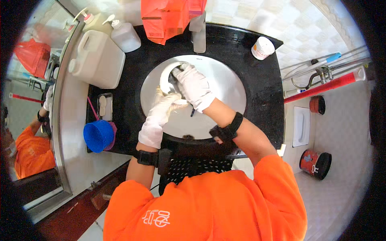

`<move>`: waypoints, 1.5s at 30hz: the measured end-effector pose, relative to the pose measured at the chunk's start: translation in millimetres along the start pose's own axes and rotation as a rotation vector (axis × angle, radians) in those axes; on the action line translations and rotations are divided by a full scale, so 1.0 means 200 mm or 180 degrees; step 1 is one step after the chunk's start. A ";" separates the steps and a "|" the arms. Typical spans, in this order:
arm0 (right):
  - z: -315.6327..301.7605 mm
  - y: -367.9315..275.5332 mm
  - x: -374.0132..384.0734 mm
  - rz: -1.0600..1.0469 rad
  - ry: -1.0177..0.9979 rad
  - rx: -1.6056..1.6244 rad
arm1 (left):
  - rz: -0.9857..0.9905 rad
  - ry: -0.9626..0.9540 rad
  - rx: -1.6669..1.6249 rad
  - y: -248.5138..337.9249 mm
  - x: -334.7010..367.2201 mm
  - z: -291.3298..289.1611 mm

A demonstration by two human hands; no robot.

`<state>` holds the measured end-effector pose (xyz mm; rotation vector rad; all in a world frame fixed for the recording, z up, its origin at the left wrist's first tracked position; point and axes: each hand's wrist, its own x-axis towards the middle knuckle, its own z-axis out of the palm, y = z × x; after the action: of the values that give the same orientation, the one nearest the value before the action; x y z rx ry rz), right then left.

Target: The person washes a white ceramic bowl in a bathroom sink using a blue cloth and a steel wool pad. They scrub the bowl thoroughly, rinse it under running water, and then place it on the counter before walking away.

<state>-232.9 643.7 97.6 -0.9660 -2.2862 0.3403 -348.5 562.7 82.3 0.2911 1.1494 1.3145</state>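
Shirt: bright orange, white print. Left glove: cream, whiter cuff. Right glove: white. Curved-rimmed item: white. Basin: white. Countertop: black. Plastic bag: red. Small bucket: blue. Wall tiles: off-white and beige, checkered.

A washroom, and everything here says so! Front and centre, the white oval basin, sunk into a glossy black stone counter, beneath a grey metal tap. On the left, a metal-framed mirror and a whitish plastic pump bottle; behind, pale patterned wall tiles. Home or public? Can't tell!
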 end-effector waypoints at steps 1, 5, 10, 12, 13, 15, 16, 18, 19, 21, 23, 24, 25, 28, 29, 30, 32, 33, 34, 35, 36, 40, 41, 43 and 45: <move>0.02 0.01 -0.01 0.0320 -0.0423 0.0551 | -0.0019 -0.0043 0.0001 0.01 0.00 -0.01; 0.01 0.05 -0.03 -0.0122 -0.1181 -0.0235 | 0.0001 0.0336 0.0750 -0.03 0.00 -0.05; -0.01 -0.02 -0.02 -0.0355 -0.0724 -0.0082 | 0.0114 0.0185 0.0136 -0.04 0.01 -0.02; 0.04 0.07 -0.10 -0.0897 -0.0980 -0.0636 | 0.0196 0.0032 0.0047 -0.07 0.01 -0.05; 0.02 0.05 -0.09 -0.0735 -0.0822 -0.0728 | 0.0247 -0.0031 -0.0017 -0.06 0.00 -0.04; -0.03 0.02 -0.07 -0.0411 -0.0505 -0.0911 | 0.0286 0.0074 -0.0175 -0.05 -0.02 0.01; -0.09 0.00 -0.03 -0.0440 -0.0372 -0.1243 | 0.0310 0.0001 -0.0285 -0.04 -0.02 0.01; -0.11 0.01 -0.01 -0.0059 -0.0141 -0.0731 | 0.0436 -0.0178 -0.0445 -0.04 -0.03 0.03; -0.12 0.01 0.00 0.0026 -0.0059 -0.0671 | 0.0437 -0.0193 -0.0458 -0.04 -0.03 0.04; -0.05 0.04 -0.01 -0.0260 0.0188 -0.0711 | 0.0440 -0.0220 -0.0485 -0.04 -0.03 0.04; -0.02 0.00 -0.01 -0.0178 0.0151 -0.0709 | 0.0383 -0.0238 -0.0260 -0.02 -0.04 0.07; -0.04 0.01 -0.01 -0.0465 -0.0033 -0.0364 | 0.0355 -0.0245 -0.0148 -0.01 -0.04 0.07; -0.05 0.02 -0.01 -0.0747 -0.0207 -0.0007 | 0.0371 -0.0251 -0.0062 -0.03 -0.01 0.04; -0.07 0.08 -0.01 0.0080 -0.1313 -0.0160 | 0.0291 -0.0116 0.0101 -0.07 0.01 -0.02; -0.06 0.06 0.02 0.0231 -0.1146 -0.0567 | 0.0187 0.0005 0.0087 -0.04 -0.02 0.04; -0.06 0.03 0.03 -0.0018 -0.0874 -0.0270 | 0.0083 0.0125 0.0074 -0.02 -0.04 0.07; -0.01 0.01 -0.01 -0.0670 -0.0407 0.0090 | 0.0009 -0.0115 0.0107 0.02 -0.05 0.05; -0.02 0.04 -0.02 -0.0486 -0.0802 -0.0016 | -0.0031 -0.0238 0.0125 0.02 -0.04 0.05; -0.06 0.05 0.00 -0.0311 -0.1190 -0.0108 | -0.0079 -0.0043 -0.0010 -0.01 -0.04 0.04; -0.08 0.06 0.02 -0.0134 -0.1578 -0.0202 | -0.0261 0.0063 0.0209 -0.02 -0.04 0.04; -0.08 0.04 0.05 0.0282 -0.1707 -0.0657 | 0.0002 -0.0024 0.0097 -0.04 -0.04 0.03; -0.04 0.05 -0.01 -0.0127 -0.1377 0.0598 | 0.0043 0.0012 0.0099 -0.02 -0.02 -0.02; -0.12 0.02 -0.02 -0.0366 -0.1696 0.0181 | 0.0107 0.0057 0.0140 -0.04 -0.03 -0.03; -0.13 0.00 0.07 0.1277 -0.1669 0.0790 | 0.0258 0.0052 0.0219 -0.05 -0.04 0.01; -0.08 0.04 0.01 0.0044 -0.1072 -0.0038 | 0.0103 0.0098 0.0301 -0.03 -0.04 0.06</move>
<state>-219.1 649.7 107.8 -0.9922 -2.5860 0.5302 -335.2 558.3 87.8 0.3611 1.2394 1.2989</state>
